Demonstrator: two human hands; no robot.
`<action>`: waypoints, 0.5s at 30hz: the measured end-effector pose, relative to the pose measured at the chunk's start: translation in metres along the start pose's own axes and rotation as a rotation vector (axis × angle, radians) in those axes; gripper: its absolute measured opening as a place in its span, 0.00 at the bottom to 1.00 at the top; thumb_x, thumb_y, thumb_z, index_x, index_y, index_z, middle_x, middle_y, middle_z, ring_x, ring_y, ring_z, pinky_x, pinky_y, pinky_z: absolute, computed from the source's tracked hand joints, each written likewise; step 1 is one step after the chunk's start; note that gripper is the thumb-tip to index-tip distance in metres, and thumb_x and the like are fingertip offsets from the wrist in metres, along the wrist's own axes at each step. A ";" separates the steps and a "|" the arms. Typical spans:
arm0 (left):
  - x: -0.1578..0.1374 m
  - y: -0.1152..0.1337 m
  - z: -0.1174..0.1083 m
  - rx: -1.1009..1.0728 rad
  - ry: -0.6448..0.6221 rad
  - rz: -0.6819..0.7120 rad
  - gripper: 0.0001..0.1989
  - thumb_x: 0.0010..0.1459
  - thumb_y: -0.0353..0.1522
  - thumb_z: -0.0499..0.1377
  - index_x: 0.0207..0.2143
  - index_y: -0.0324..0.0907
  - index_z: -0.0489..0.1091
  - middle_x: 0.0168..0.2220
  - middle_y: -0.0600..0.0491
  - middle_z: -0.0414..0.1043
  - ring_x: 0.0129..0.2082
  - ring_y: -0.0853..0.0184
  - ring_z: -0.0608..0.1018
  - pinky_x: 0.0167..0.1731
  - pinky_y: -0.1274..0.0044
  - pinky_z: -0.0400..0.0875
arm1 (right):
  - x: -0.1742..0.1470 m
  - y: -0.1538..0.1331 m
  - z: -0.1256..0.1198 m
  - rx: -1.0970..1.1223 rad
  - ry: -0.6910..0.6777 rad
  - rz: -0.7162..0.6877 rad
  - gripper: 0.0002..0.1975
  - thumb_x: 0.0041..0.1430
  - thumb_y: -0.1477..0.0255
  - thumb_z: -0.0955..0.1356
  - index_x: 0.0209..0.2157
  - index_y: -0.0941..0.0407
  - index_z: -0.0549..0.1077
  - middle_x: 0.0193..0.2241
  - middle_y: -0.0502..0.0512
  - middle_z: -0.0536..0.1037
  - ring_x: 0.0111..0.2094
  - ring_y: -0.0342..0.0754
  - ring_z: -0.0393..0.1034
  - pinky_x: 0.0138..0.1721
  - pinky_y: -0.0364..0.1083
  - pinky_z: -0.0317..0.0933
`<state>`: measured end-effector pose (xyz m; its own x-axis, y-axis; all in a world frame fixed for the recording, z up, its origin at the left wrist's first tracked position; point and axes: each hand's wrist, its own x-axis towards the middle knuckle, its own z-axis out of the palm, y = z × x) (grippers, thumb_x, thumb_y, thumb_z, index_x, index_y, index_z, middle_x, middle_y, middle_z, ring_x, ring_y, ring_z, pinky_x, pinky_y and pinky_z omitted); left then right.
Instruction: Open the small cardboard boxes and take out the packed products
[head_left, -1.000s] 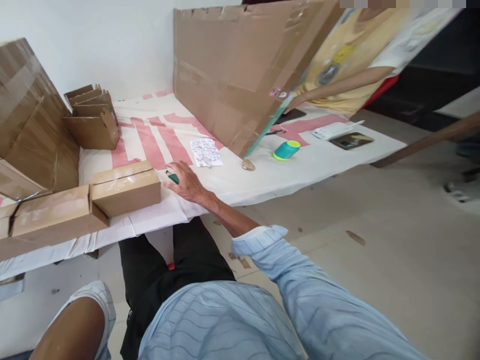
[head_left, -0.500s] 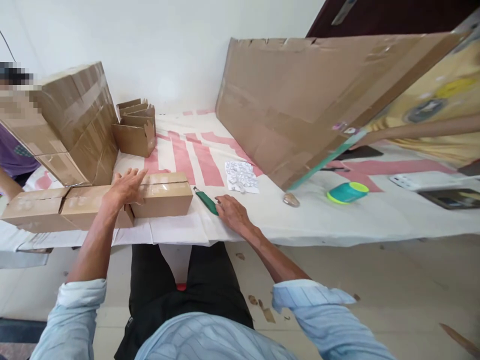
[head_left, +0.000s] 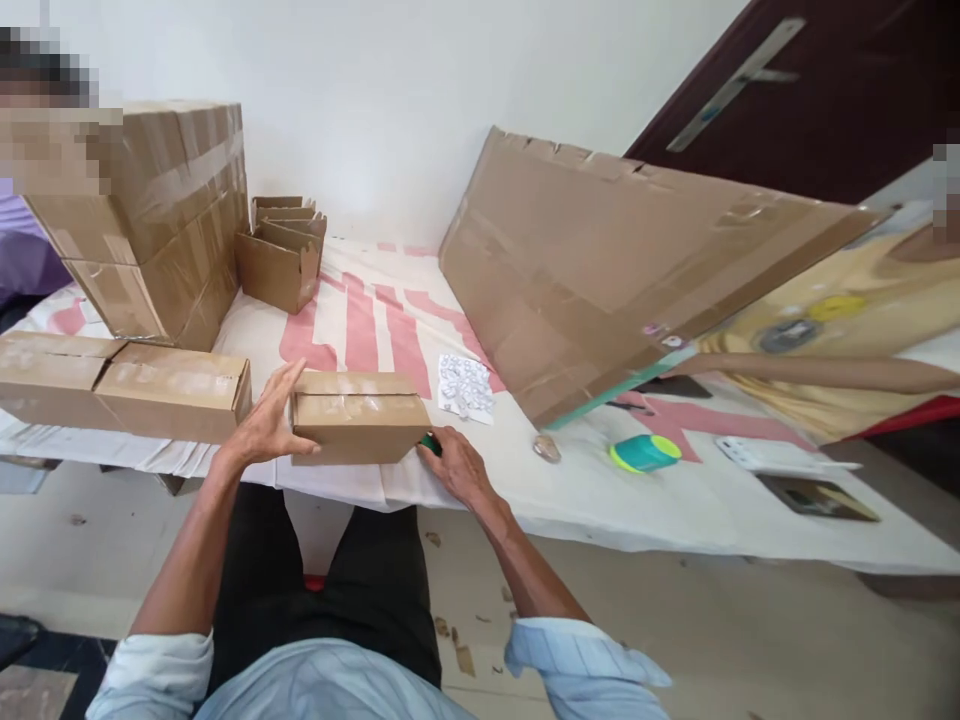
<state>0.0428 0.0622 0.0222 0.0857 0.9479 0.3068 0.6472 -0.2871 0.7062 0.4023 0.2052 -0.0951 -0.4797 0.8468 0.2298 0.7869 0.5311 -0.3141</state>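
Head view: a cloth-covered table (head_left: 585, 505) is stretching from nine o'clock to four, a cardboard panel (head_left: 585, 265) is slanting at two, and a small carton (head_left: 358, 437) is sitting near the table's front edge at eight. The left hand (head_left: 266, 425) is grasping the carton's nine-o'clock end; at its four-o'clock corner the right hand (head_left: 460, 466) is gripping a mostly hidden green tool (head_left: 430, 443), perhaps a cutter.
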 end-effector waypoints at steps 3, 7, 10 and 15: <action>-0.021 -0.031 0.015 -0.244 0.061 -0.107 0.70 0.45 0.41 0.78 0.79 0.49 0.36 0.78 0.35 0.44 0.76 0.39 0.54 0.69 0.49 0.61 | -0.001 0.000 -0.002 0.012 -0.024 -0.004 0.15 0.67 0.63 0.66 0.50 0.55 0.76 0.44 0.62 0.80 0.49 0.59 0.73 0.51 0.52 0.66; -0.031 -0.049 0.035 -0.408 0.053 -0.183 0.70 0.42 0.39 0.78 0.79 0.45 0.40 0.75 0.34 0.52 0.76 0.40 0.56 0.71 0.49 0.58 | 0.002 -0.008 0.004 0.017 -0.019 0.016 0.14 0.66 0.64 0.65 0.47 0.55 0.75 0.43 0.61 0.79 0.47 0.58 0.73 0.49 0.52 0.66; -0.032 -0.039 0.044 -0.401 0.125 -0.133 0.67 0.40 0.36 0.78 0.77 0.44 0.46 0.74 0.36 0.54 0.74 0.41 0.60 0.71 0.52 0.59 | 0.003 -0.008 0.008 0.031 -0.003 0.028 0.14 0.64 0.65 0.65 0.46 0.55 0.76 0.44 0.62 0.80 0.49 0.58 0.73 0.50 0.52 0.67; -0.036 -0.007 0.047 -0.270 0.256 -0.046 0.64 0.39 0.35 0.79 0.75 0.46 0.51 0.69 0.39 0.60 0.69 0.42 0.65 0.69 0.52 0.62 | 0.003 -0.006 0.005 0.028 -0.009 0.074 0.17 0.65 0.63 0.64 0.50 0.54 0.76 0.48 0.64 0.81 0.51 0.59 0.74 0.48 0.52 0.67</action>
<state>0.0706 0.0369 -0.0234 -0.1530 0.9051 0.3967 0.4200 -0.3038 0.8552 0.3938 0.2048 -0.0972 -0.4246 0.8839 0.1963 0.8091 0.4677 -0.3558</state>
